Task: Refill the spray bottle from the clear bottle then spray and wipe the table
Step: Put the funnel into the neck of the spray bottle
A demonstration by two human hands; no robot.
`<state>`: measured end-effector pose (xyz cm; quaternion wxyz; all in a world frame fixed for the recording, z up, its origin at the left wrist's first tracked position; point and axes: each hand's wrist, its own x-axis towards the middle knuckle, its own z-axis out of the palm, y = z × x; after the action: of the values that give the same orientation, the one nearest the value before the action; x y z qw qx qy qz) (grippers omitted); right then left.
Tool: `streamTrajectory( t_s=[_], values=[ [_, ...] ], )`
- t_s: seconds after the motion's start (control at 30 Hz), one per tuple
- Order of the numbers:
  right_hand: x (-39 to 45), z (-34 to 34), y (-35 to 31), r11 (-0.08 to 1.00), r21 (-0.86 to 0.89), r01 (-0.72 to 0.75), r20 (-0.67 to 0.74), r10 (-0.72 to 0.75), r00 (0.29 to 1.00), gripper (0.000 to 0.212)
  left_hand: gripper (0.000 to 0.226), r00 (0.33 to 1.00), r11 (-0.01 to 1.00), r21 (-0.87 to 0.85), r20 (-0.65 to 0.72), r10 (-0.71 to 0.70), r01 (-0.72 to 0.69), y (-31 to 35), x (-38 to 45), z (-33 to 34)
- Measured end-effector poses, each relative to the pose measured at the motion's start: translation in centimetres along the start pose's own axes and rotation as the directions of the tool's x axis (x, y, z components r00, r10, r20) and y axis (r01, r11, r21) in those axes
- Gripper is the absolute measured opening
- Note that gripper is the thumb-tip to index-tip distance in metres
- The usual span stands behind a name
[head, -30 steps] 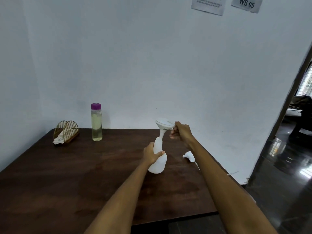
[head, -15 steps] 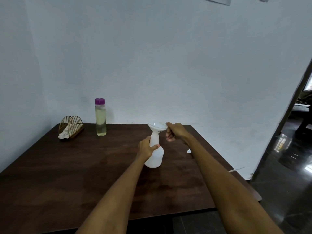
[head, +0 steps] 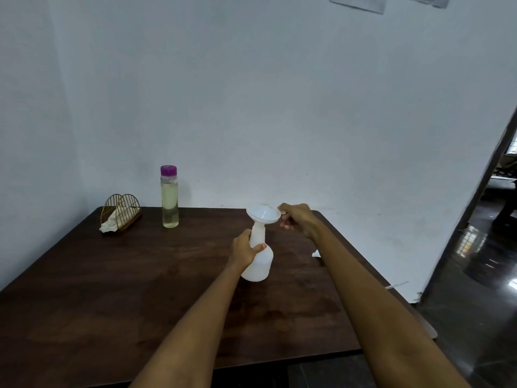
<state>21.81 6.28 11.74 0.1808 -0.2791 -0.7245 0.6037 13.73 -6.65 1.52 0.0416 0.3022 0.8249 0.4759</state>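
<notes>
Gripping the neck of the white spray bottle (head: 258,256), the left hand (head: 245,250) has its fingers and thumb curled round the narrow part just above the wide body. The bottle stands upright near the middle of the dark wooden table (head: 117,298), with its spray head off and a white funnel (head: 263,214) seated in its mouth. The right hand (head: 298,222) pinches the small tab at the funnel's right rim, its other fingers curled below.

Against the picture from half a second ago, both hands keep the same holds, and the bottle and funnel sit on the same patch of table; the funnel looks a little more level in the neck now, though the change is slight and hard to be sure of. The head camera has tilted upward a touch, so the papers (head: 358,2) pinned high on the wall show more of their lower edges.

At the far left of the table, the clear bottle (head: 169,197) with a purple cap stands untouched beside the wall, holding pale yellowish liquid to well above half. Left of it, a gold wire napkin holder (head: 120,215) holds a crumpled white cloth. A small white object (head: 317,253), mostly hidden behind the right forearm, lies on the table; it may be the spray head.
</notes>
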Motion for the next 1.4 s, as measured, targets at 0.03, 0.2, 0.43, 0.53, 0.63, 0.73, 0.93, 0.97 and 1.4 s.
streamTrajectory(
  t_s=[0.03,0.2,0.43,0.53,0.63,0.73,0.93,0.97,1.4],
  values=[
    [-0.2,-0.2,-0.2,1.000,-0.008,-0.019,0.016,0.019,1.000,0.016,0.046,1.000,1.000,-0.013,-0.005,-0.005,0.005,0.0,-0.1,0.1],
    [-1.3,-1.0,-0.9,0.980,-0.147,-0.135,0.255,0.170,0.952,0.027,0.053,0.995,0.993,-0.112,-0.083,-0.058,0.049,0.2,-0.5,0.1],
    [-1.8,-0.7,-0.8,0.973,-0.226,-0.055,0.089,0.077,0.993,0.060,0.055,0.994,0.981,-0.190,-0.111,0.004,-0.025,1.0,-0.7,-1.0],
    [-1.5,0.1,-0.7,0.993,-0.101,0.065,0.013,-0.064,0.998,0.041,0.050,0.995,0.980,-0.198,-0.098,0.016,-0.035,1.5,-0.9,-1.2],
    [-1.8,0.8,-1.1,0.990,-0.082,0.112,-0.003,-0.112,0.994,0.018,0.048,0.994,0.984,-0.176,-0.109,0.011,-0.030,1.7,-0.9,-1.3],
    [-2.1,1.1,-1.7,0.994,-0.095,0.059,0.010,-0.059,0.998,0.013,0.048,0.994,0.987,-0.161,-0.111,-0.001,-0.017,1.8,-1.0,-1.6],
    [-2.3,1.2,-2.4,0.993,-0.118,0.000,0.049,0.006,0.999,0.017,0.048,0.997,0.992,-0.125,-0.078,-0.017,0.007,1.9,-1.2,-1.8],
    [-2.3,1.4,-2.2,0.993,-0.118,-0.002,0.045,0.007,0.999,0.021,0.049,0.997,0.992,-0.129,-0.076,-0.024,0.014,2.0,-1.2,-1.8],
    [-3.1,1.4,-1.8,0.982,-0.180,-0.052,0.042,0.060,0.997,0.038,0.044,0.997,0.990,-0.140,-0.074,-0.033,0.022,2.2,-1.5,-1.9]
  ],
)
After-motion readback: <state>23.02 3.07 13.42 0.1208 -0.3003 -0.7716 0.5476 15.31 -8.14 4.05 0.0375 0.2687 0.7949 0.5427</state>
